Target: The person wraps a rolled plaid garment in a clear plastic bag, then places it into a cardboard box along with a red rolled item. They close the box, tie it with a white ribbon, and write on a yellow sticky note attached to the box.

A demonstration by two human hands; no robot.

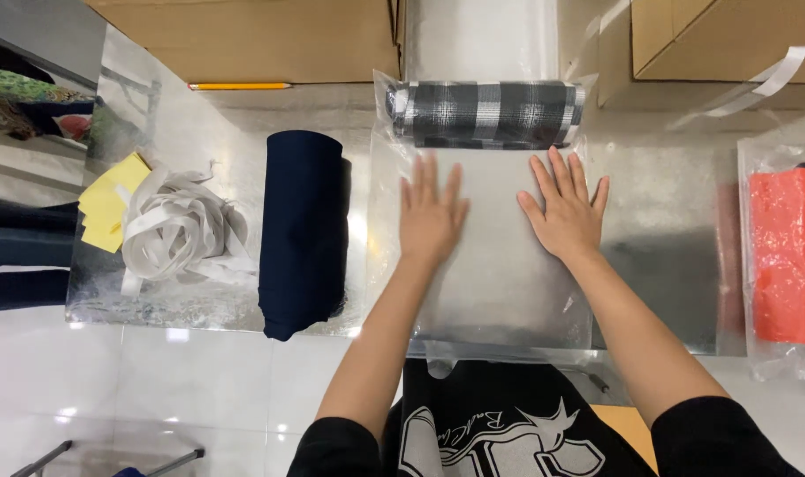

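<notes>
Shiny metal-topped table (659, 265) seen from above, with cardboard boxes (252, 35) along its far edge and pale floor tiles (182, 380) at its near edge. Centre: a clear plastic bag (500, 265) lies flat on the table, open end toward the person; a roll of black-and-white checked fabric (486, 113) sits inside it at the far, closed end. The left hand (431, 219) and right hand (565, 210) rest palm-down on the empty part of the bag, just short of the roll, fingers spread and flat, grasping nothing. Left of the bag: a folded dark navy cloth (303, 231), then a loose heap of white strapping (183, 231) partly covering yellow paper sheets (106, 205); a yellow pencil (240, 86) lies near the boxes. Right edge: an orange cloth in its own clear bag (787, 265).

Note on technique: pressing is judged to go best with both palms kept flat and level and moved evenly, so that air leaves through the open end and the film lies without creases. Uneven pressure from one hand would likely skew the roll or trap a fold in the plastic.
</notes>
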